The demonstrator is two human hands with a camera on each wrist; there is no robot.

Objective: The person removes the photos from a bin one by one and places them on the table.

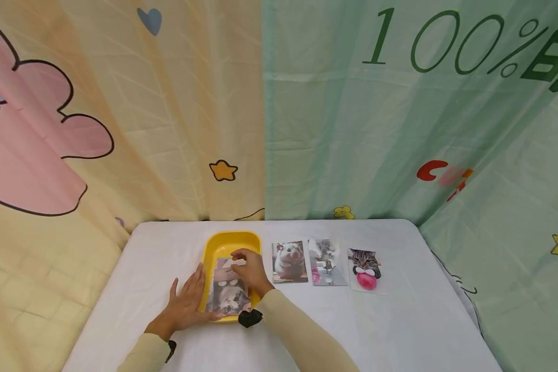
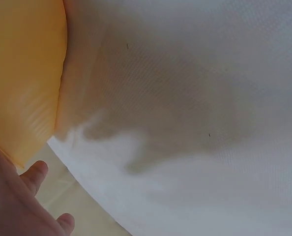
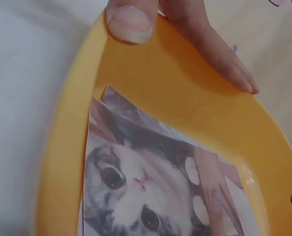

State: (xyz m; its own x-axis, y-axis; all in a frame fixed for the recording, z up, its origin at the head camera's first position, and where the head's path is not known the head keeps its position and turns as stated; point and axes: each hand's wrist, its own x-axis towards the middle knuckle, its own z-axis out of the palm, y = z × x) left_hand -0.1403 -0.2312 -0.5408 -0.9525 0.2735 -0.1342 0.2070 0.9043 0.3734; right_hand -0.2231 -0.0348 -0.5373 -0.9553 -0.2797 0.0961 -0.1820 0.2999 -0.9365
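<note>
A yellow tray [image 1: 232,241] lies on the white-covered table, holding a small stack of photo cards. The top card [image 1: 232,298] shows a kitten, upside down in the head view; another card's edge shows beneath it in the right wrist view. My left hand [image 1: 185,306] rests along the tray's left side, fingers straight and thumb at the near rim. Over the tray's right part hovers my right hand [image 1: 252,272], fingers bent. In the right wrist view its thumb [image 3: 130,24] and a finger [image 3: 219,59] stand apart above the tray, with no card between them.
Right of the tray lie three cards in a row: a hamster card [image 1: 290,262], a greyish card with a pink flower [image 1: 327,263] and a cat card [image 1: 366,268]. Printed curtains [image 1: 307,129] hang behind and beside the table [image 1: 400,330].
</note>
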